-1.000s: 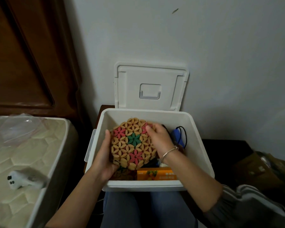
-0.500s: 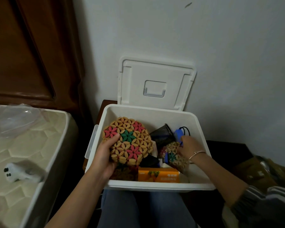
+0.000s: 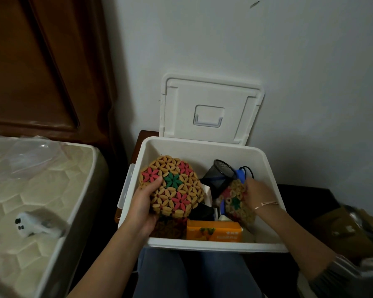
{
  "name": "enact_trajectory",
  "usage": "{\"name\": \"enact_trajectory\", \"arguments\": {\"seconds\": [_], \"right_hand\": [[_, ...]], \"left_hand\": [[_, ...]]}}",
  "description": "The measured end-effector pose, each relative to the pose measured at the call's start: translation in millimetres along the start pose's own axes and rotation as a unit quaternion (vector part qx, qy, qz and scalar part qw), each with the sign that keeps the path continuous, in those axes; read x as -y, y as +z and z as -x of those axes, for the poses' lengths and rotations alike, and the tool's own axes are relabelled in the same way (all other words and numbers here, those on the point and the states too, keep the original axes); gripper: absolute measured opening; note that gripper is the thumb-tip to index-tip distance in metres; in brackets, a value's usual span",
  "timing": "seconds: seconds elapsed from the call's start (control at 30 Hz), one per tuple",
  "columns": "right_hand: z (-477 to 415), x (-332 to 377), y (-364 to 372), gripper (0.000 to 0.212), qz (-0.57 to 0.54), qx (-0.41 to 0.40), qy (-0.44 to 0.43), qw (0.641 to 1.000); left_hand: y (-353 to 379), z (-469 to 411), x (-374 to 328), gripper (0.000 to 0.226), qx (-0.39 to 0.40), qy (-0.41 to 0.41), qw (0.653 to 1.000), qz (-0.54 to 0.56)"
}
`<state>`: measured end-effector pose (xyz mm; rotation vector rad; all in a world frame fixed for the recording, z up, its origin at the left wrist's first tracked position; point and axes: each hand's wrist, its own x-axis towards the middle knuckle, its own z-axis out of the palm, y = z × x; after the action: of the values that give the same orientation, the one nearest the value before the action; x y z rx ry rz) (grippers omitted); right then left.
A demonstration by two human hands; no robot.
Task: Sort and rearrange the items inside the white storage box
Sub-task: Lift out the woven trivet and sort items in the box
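The white storage box [image 3: 202, 147] stands open in front of my knees. My left hand [image 3: 143, 203] grips a round wooden trivet [image 3: 174, 188] with red and green flower shapes, held tilted over the box's left side. My right hand [image 3: 256, 192] pinches the top edge of a second flower trivet [image 3: 238, 203], standing on edge at the right inside the box. Between them lie a black mesh cup [image 3: 222, 173], a blue item with a black cord [image 3: 241, 174], dark objects and an orange carton [image 3: 213, 231] at the front.
The box lid [image 3: 211, 108] leans upright against the wall behind. A mattress [image 3: 30, 190] with a white plug adapter [image 3: 33, 224] lies to the left, beside a dark wooden headboard [image 3: 41, 61]. Brown bags [image 3: 353, 229] sit on the right.
My right hand let go of the big trivet, reached to the box's right side and took the second trivet by its edge. My left hand keeps the big trivet, shifted slightly left.
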<state>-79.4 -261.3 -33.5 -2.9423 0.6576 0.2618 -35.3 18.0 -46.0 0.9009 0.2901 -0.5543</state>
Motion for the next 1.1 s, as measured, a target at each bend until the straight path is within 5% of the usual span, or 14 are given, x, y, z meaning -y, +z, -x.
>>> {"name": "enact_trajectory", "arguments": {"seconds": [0.17,0.3,0.43,0.5,0.67,0.83,0.93,1.03,1.1], "right_hand": [[30.2,-16.0,-34.8,0.012,-0.136,-0.159,-0.007,0.978],[51.8,-17.5,-63.3,0.005,-0.356,-0.226,-0.02,0.906],[63.7,16.6,-73.3,0.017,-0.621,-0.122,-0.037,0.774],[60.6,43.6,-64.1,0.017,-0.668,-0.041,-0.016,0.743],[47.1,94.6,-35.9,0.012,-0.635,-0.059,0.011,0.77],[43.5,125.3,-24.0,0.009,-0.658,0.061,-0.004,0.75],[39.0,137.8,-27.9,0.028,-0.63,0.098,-0.071,0.767],[30.7,140.2,-32.6,0.032,-0.665,0.172,-0.119,0.717],[24.6,139.1,-28.6,0.03,-0.624,0.148,-0.145,0.754]], "left_hand": [[1.1,-0.8,-1.2,0.048,-0.002,0.0,1.0,-0.008],[3.4,2.3,-1.9,0.046,0.004,-0.01,1.0,-0.019],[9.8,9.1,-5.5,0.047,0.021,-0.038,0.999,-0.031],[12.8,12.1,-6.3,0.047,0.04,-0.061,0.997,-0.021],[10.8,21.0,-8.7,0.059,0.096,-0.1,0.987,0.084],[-2.1,33.5,-27.8,0.079,0.119,-0.104,0.986,0.056],[-7.8,40.3,-45.3,0.069,0.086,-0.081,0.993,-0.01],[-17.1,42.5,-58.8,0.049,0.051,-0.039,0.998,-0.019],[-25.1,43.4,-66.4,0.047,0.033,0.016,0.999,0.036]]}}
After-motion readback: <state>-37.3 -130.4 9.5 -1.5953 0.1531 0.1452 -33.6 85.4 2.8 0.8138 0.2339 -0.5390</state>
